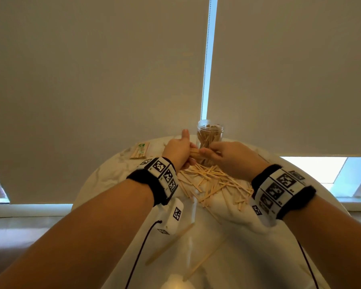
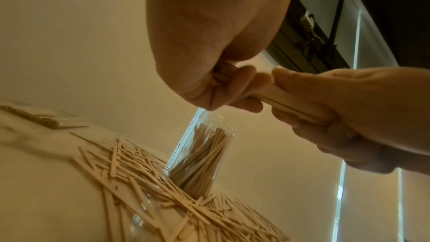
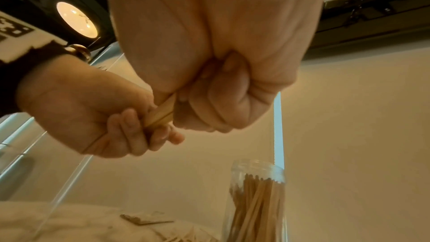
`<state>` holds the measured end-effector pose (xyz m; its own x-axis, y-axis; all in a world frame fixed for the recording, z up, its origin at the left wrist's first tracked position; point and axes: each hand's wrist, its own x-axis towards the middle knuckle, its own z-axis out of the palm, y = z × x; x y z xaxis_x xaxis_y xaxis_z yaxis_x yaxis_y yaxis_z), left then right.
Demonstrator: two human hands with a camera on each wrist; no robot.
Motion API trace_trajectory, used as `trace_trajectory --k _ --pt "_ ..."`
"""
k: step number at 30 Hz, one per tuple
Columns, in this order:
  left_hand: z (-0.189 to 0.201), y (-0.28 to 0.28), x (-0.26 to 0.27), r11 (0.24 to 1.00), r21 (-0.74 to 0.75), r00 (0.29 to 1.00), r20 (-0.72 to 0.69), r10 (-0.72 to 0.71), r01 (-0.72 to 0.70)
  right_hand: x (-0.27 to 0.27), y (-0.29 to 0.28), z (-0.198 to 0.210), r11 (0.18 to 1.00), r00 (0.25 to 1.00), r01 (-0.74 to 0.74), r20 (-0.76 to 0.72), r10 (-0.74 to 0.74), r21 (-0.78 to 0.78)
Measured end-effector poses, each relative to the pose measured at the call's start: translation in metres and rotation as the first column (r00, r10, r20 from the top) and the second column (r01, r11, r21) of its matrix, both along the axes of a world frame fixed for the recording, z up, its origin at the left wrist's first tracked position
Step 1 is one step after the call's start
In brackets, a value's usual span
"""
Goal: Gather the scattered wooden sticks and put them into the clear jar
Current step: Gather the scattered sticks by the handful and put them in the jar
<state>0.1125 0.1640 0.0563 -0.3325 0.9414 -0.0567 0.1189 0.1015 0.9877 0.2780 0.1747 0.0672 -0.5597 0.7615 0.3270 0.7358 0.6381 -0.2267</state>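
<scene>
A bundle of wooden sticks (image 1: 194,152) is held between both hands just in front of the clear jar (image 1: 210,133). My left hand (image 1: 180,150) grips one end of the bundle (image 2: 279,97), fingers curled round it. My right hand (image 1: 221,154) grips the other end (image 3: 163,111). The jar (image 2: 202,155) stands upright at the table's far side, open-topped and holding many sticks (image 3: 256,205). A heap of loose sticks (image 1: 213,184) lies on the white table (image 1: 104,178) below the hands and against the jar's base (image 2: 151,181).
A flat packet of sticks (image 1: 140,151) lies at the table's far left. Two longer sticks (image 1: 169,243) lie near the front, between my forearms. Roller blinds (image 1: 92,80) hang right behind the table, and its round edge curves close on both sides.
</scene>
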Motion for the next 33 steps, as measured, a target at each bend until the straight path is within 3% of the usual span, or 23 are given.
trace_trajectory --k 2,4,7,10,13,17,20,29,33 --pt "0.001 0.017 -0.003 1.000 -0.020 0.993 0.120 -0.004 0.007 0.008 0.021 0.013 0.998 0.998 0.067 -0.006 -0.066 0.023" --pt "0.001 0.036 -0.008 1.000 -0.007 0.991 0.137 0.007 -0.006 0.016 0.047 0.033 0.984 0.986 0.163 0.005 -0.164 0.067" --pt "-0.005 0.070 -0.011 1.000 -0.010 1.000 -0.024 -0.008 0.008 0.020 0.095 0.065 0.951 0.949 0.283 0.105 -0.296 0.123" --pt "-0.010 0.106 -0.008 0.994 -0.055 0.972 -0.210 -0.105 0.095 0.005 0.135 0.091 0.936 0.889 0.319 0.295 -0.349 0.148" --pt "-0.016 0.133 -0.002 0.987 -0.044 0.934 -0.321 -0.159 0.153 -0.022 0.161 0.106 0.949 0.819 0.290 0.481 -0.314 0.125" --pt "-0.030 0.163 0.003 0.979 0.012 0.943 -0.268 -0.195 0.206 -0.057 0.190 0.103 0.967 0.748 0.254 0.628 -0.215 0.029" --pt "-0.040 0.170 0.002 0.969 0.069 0.954 -0.202 -0.221 0.239 -0.072 0.206 0.087 0.969 0.727 0.242 0.670 -0.151 -0.044" --pt "-0.049 0.177 -0.001 0.956 0.105 0.933 -0.267 -0.240 0.275 -0.093 0.213 0.074 0.972 0.665 0.180 0.710 -0.232 0.149" --pt "-0.051 0.179 -0.001 0.961 0.108 0.936 -0.277 -0.217 0.255 -0.099 0.209 0.079 0.960 0.656 0.277 0.723 -0.215 0.034"
